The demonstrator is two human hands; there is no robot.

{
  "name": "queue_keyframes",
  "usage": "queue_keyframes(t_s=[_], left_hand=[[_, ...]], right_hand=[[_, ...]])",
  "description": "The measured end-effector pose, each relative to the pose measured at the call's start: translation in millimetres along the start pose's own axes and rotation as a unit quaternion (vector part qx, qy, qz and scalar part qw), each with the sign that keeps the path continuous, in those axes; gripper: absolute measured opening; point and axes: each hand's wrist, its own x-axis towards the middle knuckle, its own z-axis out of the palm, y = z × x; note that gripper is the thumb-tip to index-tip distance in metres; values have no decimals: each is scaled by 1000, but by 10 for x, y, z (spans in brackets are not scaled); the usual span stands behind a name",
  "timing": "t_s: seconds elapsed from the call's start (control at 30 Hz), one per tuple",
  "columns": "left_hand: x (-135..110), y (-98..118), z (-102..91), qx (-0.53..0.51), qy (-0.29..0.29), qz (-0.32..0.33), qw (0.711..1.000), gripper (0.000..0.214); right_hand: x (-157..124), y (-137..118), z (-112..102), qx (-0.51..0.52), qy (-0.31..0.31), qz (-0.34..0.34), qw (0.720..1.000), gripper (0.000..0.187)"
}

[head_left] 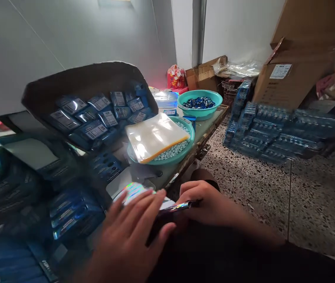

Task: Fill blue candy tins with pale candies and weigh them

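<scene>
My left hand (129,232) lies at the bottom centre, fingers stretched over a shiny holographic packet (138,190) and touching it. My right hand (205,202) is closed on the packet's right end, pinching its dark edge. Both hands sit at the near edge of a low table (205,129). Just beyond them stands a teal bowl (186,149) of small pale beads, with a clear zip bag (154,135) laid across it. The picture is smeared by motion.
A cardboard tray (91,112) of blue packets leans at the left, with more blue packets (67,212) piled below it. A second teal bowl (199,104) holds dark blue pieces. Stacked blue packs (276,131) and cardboard boxes (297,74) stand on the speckled floor at right.
</scene>
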Motion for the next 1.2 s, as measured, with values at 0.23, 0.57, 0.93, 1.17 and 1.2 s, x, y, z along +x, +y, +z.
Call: queue_keyframes(t_s=[0.23,0.57,0.93,1.17,1.2], left_hand=[[220,64,231,-34,38,45,998,31],[235,-36,312,-113,29,-21,993,15],[264,-126,513,-26,125,39,991,29],[130,-159,651,-63,185,22,980,34],[119,-166,657,-64,183,24,981,32]], right_hand=[[62,-94,70,-27,13,-47,998,21],[53,-7,58,1,40,-27,999,14],[154,73,26,67,159,12,985,10],[157,180,79,146,150,41,977,11],[157,191,89,156,150,51,975,11]])
